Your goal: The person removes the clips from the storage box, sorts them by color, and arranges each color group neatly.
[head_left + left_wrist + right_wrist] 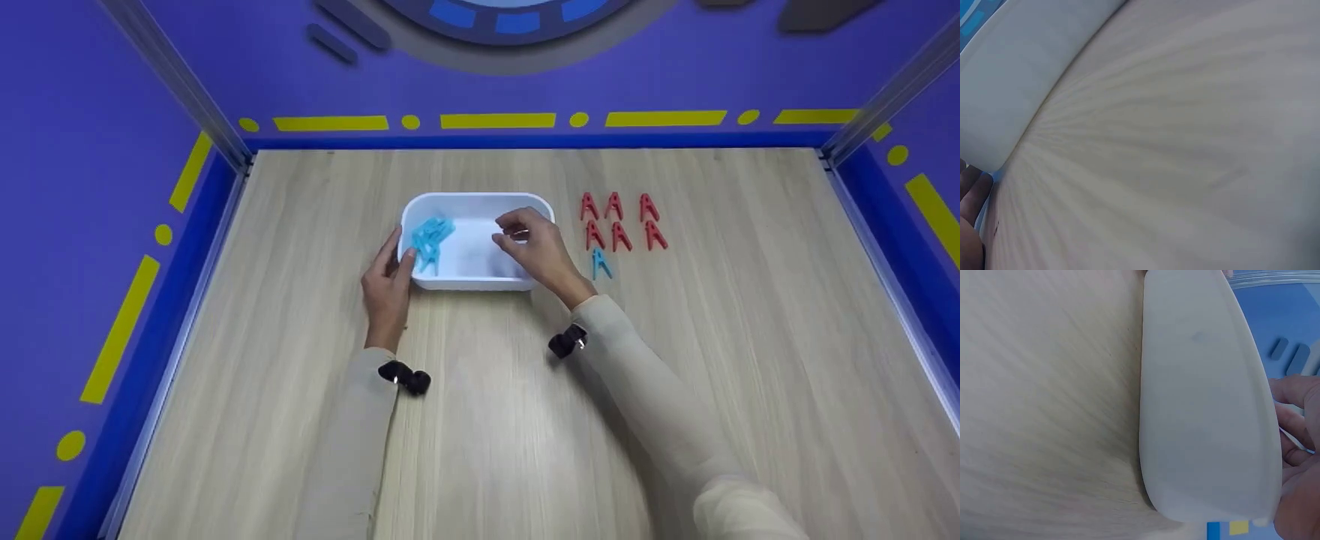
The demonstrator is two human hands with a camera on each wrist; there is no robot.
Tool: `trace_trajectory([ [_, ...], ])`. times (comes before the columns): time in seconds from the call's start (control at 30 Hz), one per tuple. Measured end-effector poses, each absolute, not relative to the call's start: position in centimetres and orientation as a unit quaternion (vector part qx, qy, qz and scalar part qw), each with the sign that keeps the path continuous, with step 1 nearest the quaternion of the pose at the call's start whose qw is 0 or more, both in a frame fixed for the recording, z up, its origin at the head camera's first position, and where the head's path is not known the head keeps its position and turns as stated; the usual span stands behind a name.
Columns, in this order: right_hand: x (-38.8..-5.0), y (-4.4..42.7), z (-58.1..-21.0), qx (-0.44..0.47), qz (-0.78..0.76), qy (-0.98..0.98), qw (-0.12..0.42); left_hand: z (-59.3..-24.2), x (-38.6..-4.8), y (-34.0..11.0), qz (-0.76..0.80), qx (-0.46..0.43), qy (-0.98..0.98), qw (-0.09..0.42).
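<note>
A white bin [469,284] stands on the table, with a pile of light-blue clothespins [429,238] at its left end. My left hand [388,295] grips the bin's left side, thumb at the rim; in the left wrist view its fingers [976,197] show beside the bin wall [1022,79]. Over the bin's right part is my right hand [538,251], thumb and fingers bent with a gap between them and nothing visible in them. The right wrist view shows this hand [1300,444] beyond the bin's outer wall [1202,399].
Right of the bin, several red clothespins [619,236] lie in two rows, with one light-blue clothespin [601,265] below them. Blue-purple panels [480,97] with yellow marks bound the wooden table [480,420] at the back and both sides.
</note>
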State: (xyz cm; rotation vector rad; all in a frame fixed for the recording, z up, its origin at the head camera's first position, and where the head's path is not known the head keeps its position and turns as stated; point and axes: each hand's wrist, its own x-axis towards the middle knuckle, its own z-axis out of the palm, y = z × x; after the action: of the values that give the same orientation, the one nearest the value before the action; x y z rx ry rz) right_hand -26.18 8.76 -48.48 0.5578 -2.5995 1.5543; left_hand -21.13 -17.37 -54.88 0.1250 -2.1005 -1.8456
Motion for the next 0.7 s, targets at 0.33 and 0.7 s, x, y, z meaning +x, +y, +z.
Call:
trace_trajectory([
  [0.33, -26.4, 8.4, -48.4, 0.168, 0.492, -0.854, 0.006, -54.9, -21.4, -18.1, -0.673, 0.007, -0.728, 0.132],
  [0.7, -27.0, 7.9, -48.7, 0.169, 0.485, -0.858, -0.003, -54.9, -21.6, -19.1, -0.690, -0.011, -0.717, 0.100],
])
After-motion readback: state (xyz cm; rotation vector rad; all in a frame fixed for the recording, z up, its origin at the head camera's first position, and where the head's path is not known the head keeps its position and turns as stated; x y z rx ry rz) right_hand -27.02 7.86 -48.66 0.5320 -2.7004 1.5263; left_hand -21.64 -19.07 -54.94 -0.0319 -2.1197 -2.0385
